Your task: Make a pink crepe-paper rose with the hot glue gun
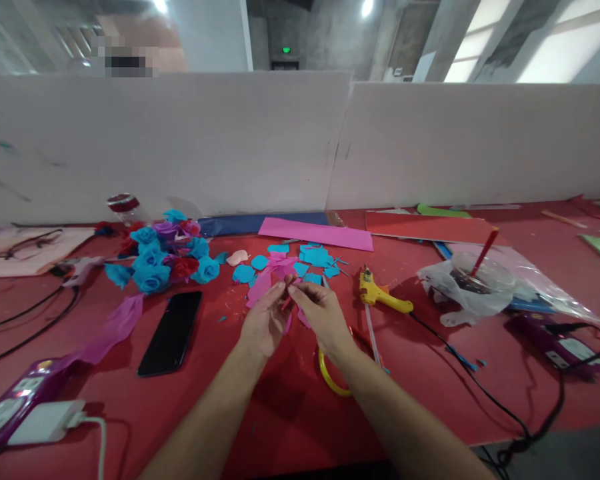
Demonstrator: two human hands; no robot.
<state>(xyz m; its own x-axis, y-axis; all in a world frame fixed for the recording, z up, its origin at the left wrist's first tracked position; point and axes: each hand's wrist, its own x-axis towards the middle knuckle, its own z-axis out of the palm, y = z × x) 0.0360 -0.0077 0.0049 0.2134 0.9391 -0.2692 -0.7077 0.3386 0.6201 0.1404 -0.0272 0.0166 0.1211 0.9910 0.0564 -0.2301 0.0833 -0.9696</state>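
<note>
My left hand (264,321) and my right hand (321,316) meet over the red table (430,373), fingertips pinched together on a small pink paper piece (288,301) held between them. Just beyond the fingers lie several cut blue paper petals (314,257) and more pink scraps (260,287). A yellow ring, apparently the handle of scissors (330,379), lies under my right wrist. A yellow glue gun (377,293) rests to the right of my right hand. A bunch of blue, purple and red paper flowers (163,257) sits to the left.
A black phone (171,332) lies left of my left hand. A purple power strip with a white charger (25,410) is at the near left, another (555,340) at the right. A plastic bag with a cup (473,283), a pink sheet (315,233) and white partition boards (180,140) stand behind.
</note>
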